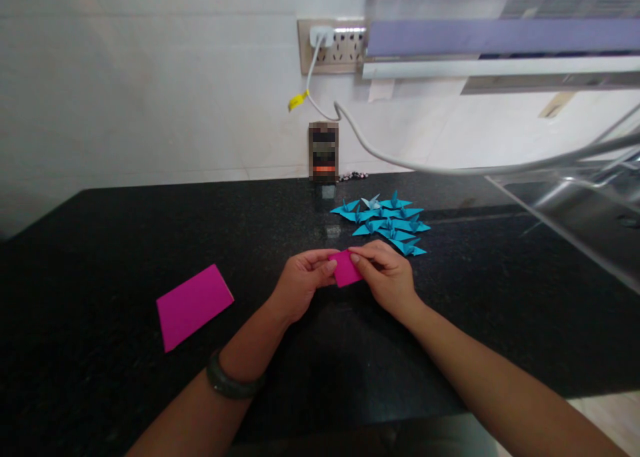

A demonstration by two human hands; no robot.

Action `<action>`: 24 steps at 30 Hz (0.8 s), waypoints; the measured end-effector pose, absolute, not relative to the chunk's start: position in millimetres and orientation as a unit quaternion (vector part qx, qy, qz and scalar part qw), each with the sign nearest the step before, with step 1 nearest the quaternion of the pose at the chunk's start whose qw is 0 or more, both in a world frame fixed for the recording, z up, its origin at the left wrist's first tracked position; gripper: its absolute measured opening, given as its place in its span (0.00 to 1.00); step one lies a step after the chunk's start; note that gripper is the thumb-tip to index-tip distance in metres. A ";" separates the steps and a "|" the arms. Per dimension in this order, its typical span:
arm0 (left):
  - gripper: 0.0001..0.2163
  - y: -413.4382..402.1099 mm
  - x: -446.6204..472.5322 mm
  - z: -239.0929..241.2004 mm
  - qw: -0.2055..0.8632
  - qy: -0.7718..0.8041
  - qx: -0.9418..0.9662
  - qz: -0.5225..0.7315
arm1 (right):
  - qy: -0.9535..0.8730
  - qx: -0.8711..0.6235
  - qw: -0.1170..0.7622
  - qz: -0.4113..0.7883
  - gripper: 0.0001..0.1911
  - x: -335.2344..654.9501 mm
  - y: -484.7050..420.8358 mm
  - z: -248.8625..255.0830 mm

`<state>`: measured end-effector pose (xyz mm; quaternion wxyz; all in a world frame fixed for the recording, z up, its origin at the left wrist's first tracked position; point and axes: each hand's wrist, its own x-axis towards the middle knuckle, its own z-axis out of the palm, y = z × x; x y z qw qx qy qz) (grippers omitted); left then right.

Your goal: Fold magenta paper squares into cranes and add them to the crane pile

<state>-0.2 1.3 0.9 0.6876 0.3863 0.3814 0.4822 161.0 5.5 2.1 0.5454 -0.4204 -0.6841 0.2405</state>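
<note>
A small folded piece of magenta paper (345, 268) is pinched between both hands just above the black countertop (100, 244). My left hand (303, 282) grips its left edge with thumb and fingers closed. Closed on the paper's right edge is my right hand (386, 274). A dark bangle (227, 382) circles my left wrist. Just behind my right hand lies a cluster of several folded blue paper cranes (387, 222).
A flat stack of magenta paper (194, 305) lies to the left on the counter. A small blurred upright object (323, 152) leans on the white wall. A white cable (400, 157) runs from a wall socket (333, 44) to the right.
</note>
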 end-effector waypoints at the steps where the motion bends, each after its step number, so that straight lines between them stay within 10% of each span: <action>1: 0.13 1.1 0.0 1.2 0.690 0.377 0.386 0.482 | -0.683 -0.423 0.545 0.239 0.08 161.0 5.5 1.8; 24: 0.10 0.9 -2.8 11.1 0.702 0.397 0.362 0.468 | -0.803 -0.300 0.459 0.233 0.15 174.8 10.6 -1.3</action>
